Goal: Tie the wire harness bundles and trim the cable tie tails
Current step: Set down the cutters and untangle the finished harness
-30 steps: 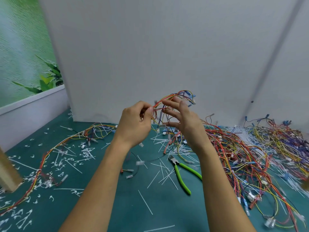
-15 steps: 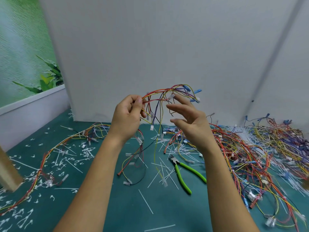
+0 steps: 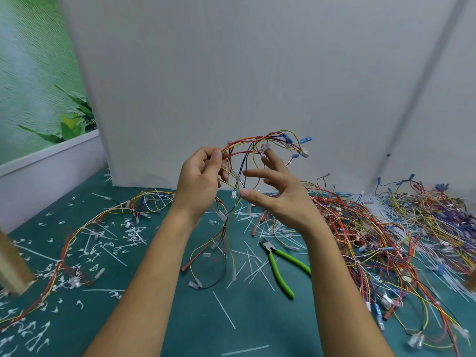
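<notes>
My left hand (image 3: 199, 180) pinches a wire harness (image 3: 260, 146) of red, yellow and dark wires and holds it up above the table. The harness arches to the right and ends in blue and white connectors, while its other wires hang down to the mat. My right hand (image 3: 278, 194) hovers beside it with fingers spread, fingertips among the hanging wires but gripping nothing. Green-handled cutters (image 3: 279, 266) lie on the mat below my right wrist. Loose white cable ties (image 3: 224, 309) are strewn about the mat.
A large heap of wire harnesses (image 3: 386, 235) covers the right side of the green mat. A tied harness (image 3: 85, 228) lies stretched along the left. Cut tie tails (image 3: 90, 251) litter the mat. A white panel (image 3: 231, 73) stands behind; a wooden post (image 3: 13, 266) is at far left.
Both hands have risen, lifting the harness higher off the table so more wires dangle. My right hand has opened wider and drawn slightly away from the wires.
</notes>
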